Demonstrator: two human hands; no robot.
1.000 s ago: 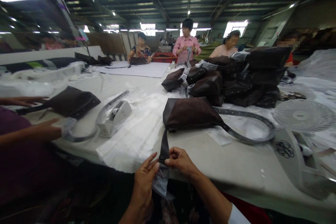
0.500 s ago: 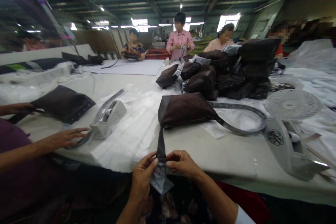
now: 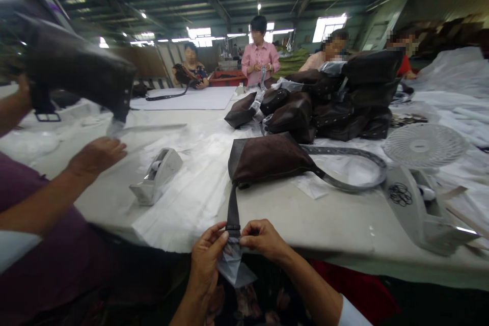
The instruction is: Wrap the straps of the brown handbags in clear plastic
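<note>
**Plastic-wrapped strap end (image 3: 233, 227) of dk brown bag (image 3: 271, 158): both hands on, at table edge**

L hand (image 3: 206, 257): thumb & forefinger pinching strap end fr. its L side; remaining fingers partly hidden, spread can't be told. R hand (image 3: 263, 239): thumb & forefinger pinching same item, opp. side; can't tell if on webbing or wrap only. Other R fingers curled in. Clear plastic (image 3: 231, 265) hangs below strap end.

Strap rises to bag, which lies on its side on table (image 3: 282, 214), approx. ctr. Second strap (image 3: 344, 151) loops out R of bag.

Grey dispenser (image 3: 412, 219) at R, w/ black bands (image 3: 400, 194) on its side; another dispenser (image 3: 162, 175) L, beside white sheets (image 3: 191, 183). Co-worker (image 3: 46, 244), far L, purple garment, has dk bag (image 3: 84, 71) lifted clear of table; blurred.

Round grey grille (image 3: 416, 147) behind R dispenser. Stacked dk bags (image 3: 372, 94) beyond ctr bag. Far side: person in pink shirt (image 3: 260, 58), standing; to the L, person in patterned top (image 3: 196, 72) w/ dk item in hand.
</note>
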